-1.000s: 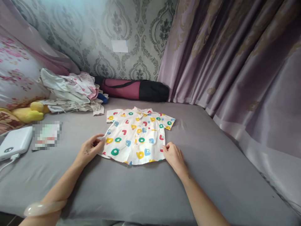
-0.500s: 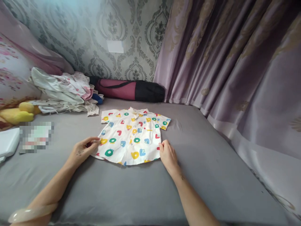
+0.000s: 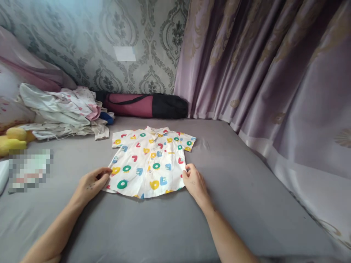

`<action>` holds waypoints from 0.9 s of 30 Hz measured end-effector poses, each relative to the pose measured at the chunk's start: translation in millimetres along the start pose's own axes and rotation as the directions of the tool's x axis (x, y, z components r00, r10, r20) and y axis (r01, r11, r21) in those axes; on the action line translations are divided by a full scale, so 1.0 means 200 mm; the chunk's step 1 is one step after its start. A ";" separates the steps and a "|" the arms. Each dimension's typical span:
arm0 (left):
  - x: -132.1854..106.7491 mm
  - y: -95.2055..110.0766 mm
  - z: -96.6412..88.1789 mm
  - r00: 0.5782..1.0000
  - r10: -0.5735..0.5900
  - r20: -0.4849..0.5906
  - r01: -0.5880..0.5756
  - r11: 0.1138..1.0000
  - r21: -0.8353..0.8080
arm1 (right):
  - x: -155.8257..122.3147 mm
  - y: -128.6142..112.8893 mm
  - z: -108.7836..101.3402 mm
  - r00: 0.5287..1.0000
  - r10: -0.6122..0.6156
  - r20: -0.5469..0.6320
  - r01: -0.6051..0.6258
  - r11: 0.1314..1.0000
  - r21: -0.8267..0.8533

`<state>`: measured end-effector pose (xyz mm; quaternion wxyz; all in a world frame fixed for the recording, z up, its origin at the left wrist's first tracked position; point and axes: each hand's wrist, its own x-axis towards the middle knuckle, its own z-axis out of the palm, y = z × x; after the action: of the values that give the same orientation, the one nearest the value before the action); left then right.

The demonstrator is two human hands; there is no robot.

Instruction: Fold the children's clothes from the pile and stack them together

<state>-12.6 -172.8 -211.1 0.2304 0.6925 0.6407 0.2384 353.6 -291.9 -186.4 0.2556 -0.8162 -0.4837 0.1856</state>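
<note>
A small short-sleeved white shirt (image 3: 146, 164), printed with red, green, blue and yellow shapes, lies spread front up on the grey bed sheet (image 3: 148, 230). Its collar points away from me and its hem faces me. At the lower left side edge, my left hand (image 3: 91, 183) pinches the fabric between thumb and fingers. My right hand (image 3: 196, 182) has its fingers closed on the opposite side edge, a little above the hem. The fabric between the two hands lies nearly flat.
Piled clothes (image 3: 63, 109) lie at the back left, beside a yellow plush toy (image 3: 13, 141). A maroon and black long bag (image 3: 142, 105) rests along the wall. Purple curtains (image 3: 241, 65) hang on the right. At left are a blurred-out flat item (image 3: 31, 170) and a white object (image 3: 3, 175).
The view has shifted slightly, so the shirt and surroundings appear a little further left. Both hands keep their places at the shirt's sides; the right hand's fingers have turned slightly.
</note>
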 end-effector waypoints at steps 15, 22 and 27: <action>0.30 1.28 0.77 0.751 0.577 0.321 -0.605 0.796 -0.016 | -0.07 -0.03 0.02 0.999 -0.042 0.004 0.042 0.981 -0.187; 0.44 1.61 1.03 0.786 0.432 0.441 -0.553 0.811 0.190 | -0.07 -0.02 0.04 0.997 -0.073 -0.005 0.070 0.969 -0.239; 0.51 1.62 1.10 0.813 0.356 0.460 -0.499 0.833 0.238 | -0.08 -0.01 0.06 0.991 -0.135 -0.023 0.124 0.959 -0.254</action>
<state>383.8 -97.1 -176.8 0.1688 0.8834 0.4367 0.0224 339.3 -302.0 -194.0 0.1711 -0.8122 -0.5505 0.0890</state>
